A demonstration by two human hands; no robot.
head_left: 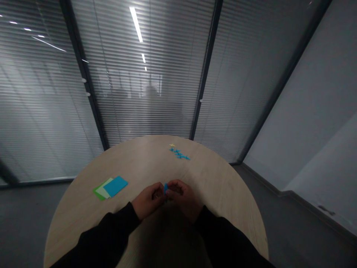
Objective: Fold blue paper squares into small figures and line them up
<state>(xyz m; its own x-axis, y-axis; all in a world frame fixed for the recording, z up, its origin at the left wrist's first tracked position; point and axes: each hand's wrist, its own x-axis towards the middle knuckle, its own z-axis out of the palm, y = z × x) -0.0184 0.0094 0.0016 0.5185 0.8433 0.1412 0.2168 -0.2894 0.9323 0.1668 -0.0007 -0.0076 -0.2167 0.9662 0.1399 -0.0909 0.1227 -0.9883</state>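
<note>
Between my two hands, above the near middle of the round table, is a small folded piece of blue paper [165, 188]. My left hand [149, 200] has its fingers curled in and meets the paper from the left. From the right, my right hand [182, 197] pinches the same paper between thumb and fingers. Most of the paper is hidden by the fingers, so its exact shape cannot be made out. Farther back lie several small blue folded paper pieces [179, 154] in a slanting row, with one yellow folded piece [172, 145] at its far end.
A fanned stack of paper sheets lies on the left of the wooden table [223, 186]: a blue sheet [116, 186] on top, then a pale green sheet [102, 191] and a bright green sheet [97, 193]. Beyond the far edge stands a glass partition with blinds [150, 119].
</note>
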